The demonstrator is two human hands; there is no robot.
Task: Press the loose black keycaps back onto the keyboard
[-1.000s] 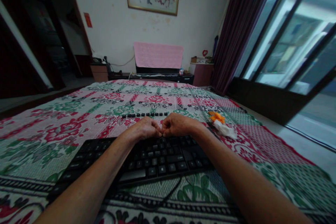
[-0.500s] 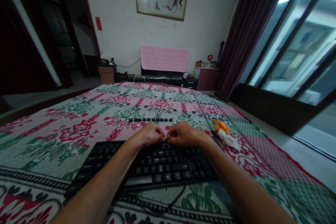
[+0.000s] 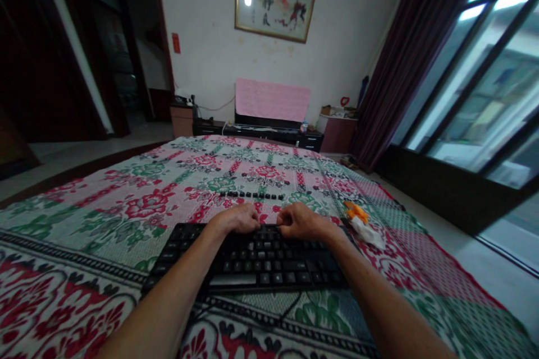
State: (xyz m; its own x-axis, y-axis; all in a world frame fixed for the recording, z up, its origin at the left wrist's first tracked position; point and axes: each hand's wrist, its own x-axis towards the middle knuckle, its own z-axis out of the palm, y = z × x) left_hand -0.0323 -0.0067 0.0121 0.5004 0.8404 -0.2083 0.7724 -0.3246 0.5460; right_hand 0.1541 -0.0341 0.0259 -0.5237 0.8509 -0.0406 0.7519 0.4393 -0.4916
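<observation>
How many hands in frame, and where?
2. The left hand is at the keyboard's far edge; the right hand is at the same edge, further right, with a gap between them. No others visible.

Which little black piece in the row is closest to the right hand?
The rightmost black piece; the others line up to its left, farther away.

The head camera looks forward and down across the keyboard (image 3: 269, 265).

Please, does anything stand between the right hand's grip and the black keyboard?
Nothing visible does. The right hand's grip is at the far edge of the keyboard. The row of small black pieces lies beyond it on the patterned cloth, not between them.
</observation>
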